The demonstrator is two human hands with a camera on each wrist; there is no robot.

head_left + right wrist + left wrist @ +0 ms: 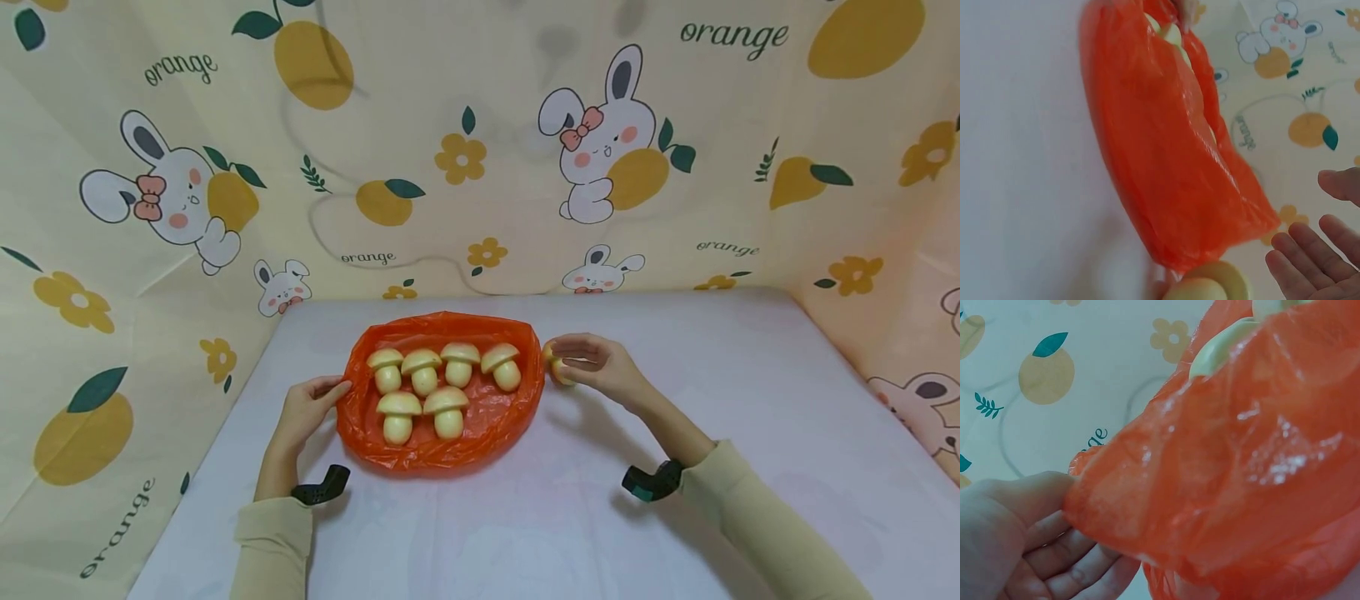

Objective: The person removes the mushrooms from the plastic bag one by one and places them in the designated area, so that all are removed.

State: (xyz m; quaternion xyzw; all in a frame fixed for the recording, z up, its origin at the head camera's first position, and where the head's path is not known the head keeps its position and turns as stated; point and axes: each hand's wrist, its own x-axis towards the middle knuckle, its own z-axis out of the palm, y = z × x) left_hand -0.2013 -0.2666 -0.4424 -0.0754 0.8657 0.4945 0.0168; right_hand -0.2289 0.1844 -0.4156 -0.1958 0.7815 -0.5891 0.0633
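An orange-red plastic bag (487,417) lies with its mouth spread wide and its rim rolled. Inside it are several toy mushrooms (448,412) with tan caps and pale stems. At the bag's left edge my left hand (303,408) pinches the rim between thumb and fingers, as the left wrist view shows up close. Just beyond the right edge, another toy mushroom (562,373) is partly hidden behind my right hand (600,367). In the right wrist view, the right fingers (1313,253) are extended and apart from that mushroom (1210,284).
A white-covered table (487,533) holds everything. Behind and at the sides hangs a cream cloth (472,225) printed with rabbits and oranges. Black camera mounts sit on the left wrist (322,486) and right wrist (652,481).
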